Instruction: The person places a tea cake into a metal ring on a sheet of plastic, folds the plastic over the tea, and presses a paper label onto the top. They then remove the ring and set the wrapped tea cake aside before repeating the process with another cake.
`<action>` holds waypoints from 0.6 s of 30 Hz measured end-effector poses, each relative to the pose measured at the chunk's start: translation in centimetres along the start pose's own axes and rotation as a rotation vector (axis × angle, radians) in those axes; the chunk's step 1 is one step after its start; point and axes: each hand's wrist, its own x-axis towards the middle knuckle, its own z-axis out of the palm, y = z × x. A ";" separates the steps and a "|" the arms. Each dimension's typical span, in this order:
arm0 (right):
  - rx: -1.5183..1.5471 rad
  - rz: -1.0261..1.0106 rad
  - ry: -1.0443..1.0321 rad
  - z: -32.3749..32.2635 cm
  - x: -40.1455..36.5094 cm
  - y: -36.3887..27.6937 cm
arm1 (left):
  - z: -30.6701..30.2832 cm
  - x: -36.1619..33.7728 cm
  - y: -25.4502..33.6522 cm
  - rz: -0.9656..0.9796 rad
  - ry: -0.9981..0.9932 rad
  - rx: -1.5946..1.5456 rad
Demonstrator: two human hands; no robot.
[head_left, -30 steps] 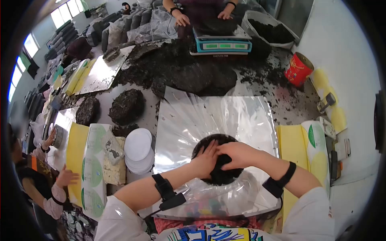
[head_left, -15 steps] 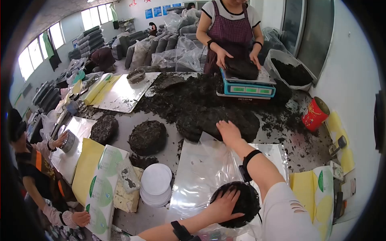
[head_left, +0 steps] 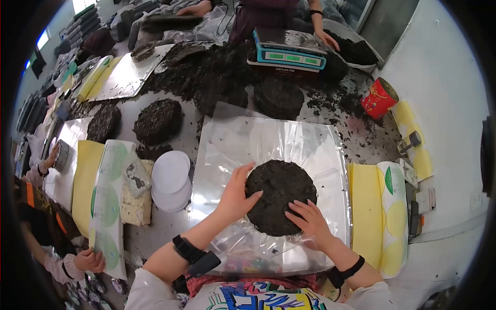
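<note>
A round, dark, flat cake of pressed leaf-like material (head_left: 281, 181) lies on clear plastic film over a shiny metal sheet (head_left: 320, 144). My left hand (head_left: 237, 194) rests against the cake's left edge, thumb and fingers apart. At its lower right side, my right hand (head_left: 310, 222) touches it with spread fingers. Both hands have dark bands at the wrists. Neither hand is closed around the cake.
Round white discs (head_left: 170, 178) are stacked at left, beside more dark cakes (head_left: 157, 121). Behind stand a digital scale (head_left: 289, 54) and a red can (head_left: 380, 98). Yellow sheets (head_left: 367, 212) lie right. One person stands behind the scale; another works at left.
My right hand has come back from the far dark pile to the cake. My left hand has moved to the cake's left edge. The person opposite has lifted a dark cake off the scale.
</note>
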 end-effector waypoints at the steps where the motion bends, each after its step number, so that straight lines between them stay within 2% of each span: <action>1: 0.031 -0.003 -0.032 -0.8 0.8 0.3 | 0.5 -0.4 0.0 0.238 -0.004 0.514; 3: 0.081 -0.017 0.007 -2.6 1.7 2.2 | 0.6 -0.3 -0.4 0.197 -0.016 0.449; 4: 0.208 0.095 0.084 -2.9 3.2 2.1 | 0.7 -0.4 -0.7 0.192 0.010 0.419; 5: 0.214 0.103 0.092 -1.9 4.7 1.9 | 0.8 -0.5 -0.8 0.187 0.033 0.386; 9: 0.083 -0.098 0.118 2.2 6.6 3.1 | 1.4 -0.5 -0.8 0.248 0.105 0.581; 11: 0.002 -0.120 0.137 3.1 6.3 3.3 | 1.3 0.1 -1.0 0.739 -0.078 0.864; 12: 0.033 -0.073 0.049 3.1 6.4 3.4 | 1.5 0.6 -1.1 0.732 -0.090 0.864; 15: -0.056 -0.018 -0.090 2.6 6.9 3.0 | 2.4 2.7 -1.3 0.508 -0.628 1.064; 16: -0.076 -0.019 -0.170 3.6 6.9 3.7 | 2.6 3.0 -1.3 0.527 -0.703 1.152; 17: -0.074 -0.009 -0.163 3.7 7.0 3.7 | 3.1 3.1 -1.0 0.533 -0.714 1.153; 18: -0.128 0.015 -0.290 3.9 7.4 3.5 | 3.7 3.0 -0.2 0.430 -0.756 1.265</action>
